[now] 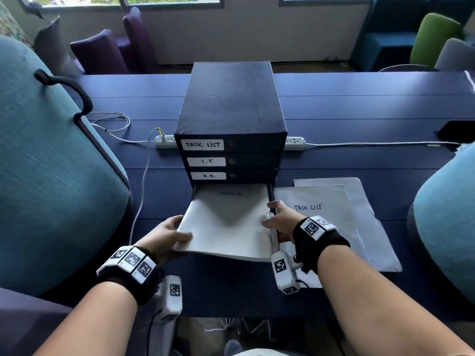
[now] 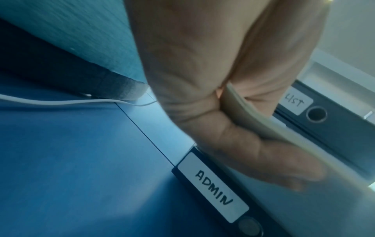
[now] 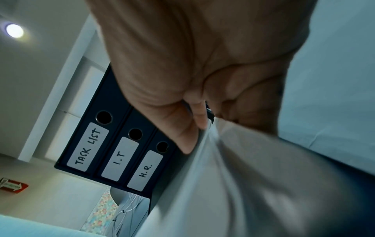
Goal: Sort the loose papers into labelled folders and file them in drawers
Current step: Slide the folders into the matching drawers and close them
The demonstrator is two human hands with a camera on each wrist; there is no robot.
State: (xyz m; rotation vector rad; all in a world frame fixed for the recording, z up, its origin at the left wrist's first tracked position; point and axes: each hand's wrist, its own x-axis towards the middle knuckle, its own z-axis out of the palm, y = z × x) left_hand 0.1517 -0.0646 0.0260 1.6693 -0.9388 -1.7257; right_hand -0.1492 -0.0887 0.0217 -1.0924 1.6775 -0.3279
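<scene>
Fingers: left hand (image 1: pixel 168 233) pinches ADMIN folder (image 1: pixel 226 224) left edge | right hand (image 1: pixel 279 222) grips right edge | over open drawer (image 2: pixel 211 184)

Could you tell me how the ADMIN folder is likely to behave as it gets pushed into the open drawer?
The ADMIN folder probably flexes rather than stays stiff: it sags in the middle between the left hand and right hand. It looks thin, so likely light. Pushed from one side only, it might buckle against the drawer.
</scene>
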